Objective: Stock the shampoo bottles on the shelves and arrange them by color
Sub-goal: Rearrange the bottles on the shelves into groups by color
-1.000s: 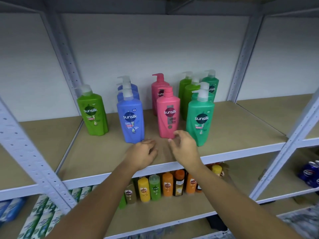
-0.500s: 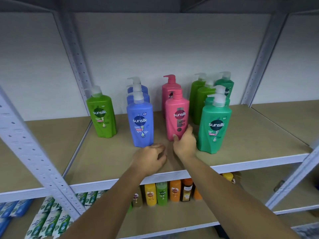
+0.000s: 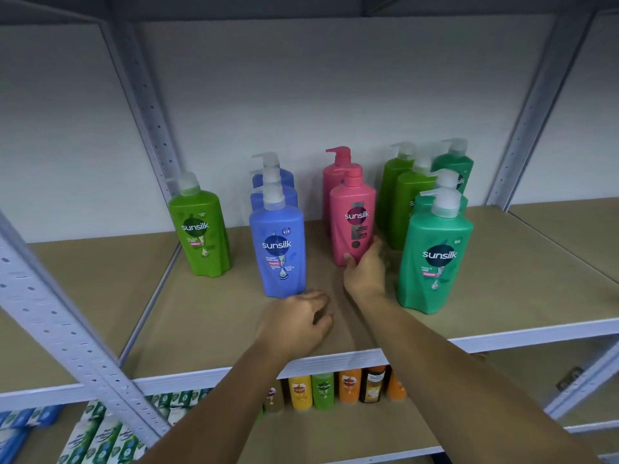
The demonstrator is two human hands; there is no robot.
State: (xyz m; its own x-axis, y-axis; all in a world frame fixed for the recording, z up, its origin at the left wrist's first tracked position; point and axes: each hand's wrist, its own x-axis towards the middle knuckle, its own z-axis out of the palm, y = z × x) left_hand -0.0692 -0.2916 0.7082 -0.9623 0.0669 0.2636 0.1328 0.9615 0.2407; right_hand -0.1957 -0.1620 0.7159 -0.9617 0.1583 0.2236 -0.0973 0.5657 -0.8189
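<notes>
Aligning pinks: my R hand (image 3: 363, 274) grips front pink bottle (image 3: 353, 209) low; L hand (image 3: 298, 326) loose, empty. Next: nudge it straight back.

Two rear blue bottles (image 3: 274, 192) show only pumps and shoulders behind the front blue bottle (image 3: 279, 242). The right hand (image 3: 365, 274) covers the lower corner of the front pink bottle (image 3: 353, 216). At the lower left, blurred boxes (image 3: 100, 433), perhaps toothpaste, run off the frame's edge.

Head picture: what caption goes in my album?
Right hand grips the front pink bottle on the shelf, left hand empty near the front blue bottle.
</notes>
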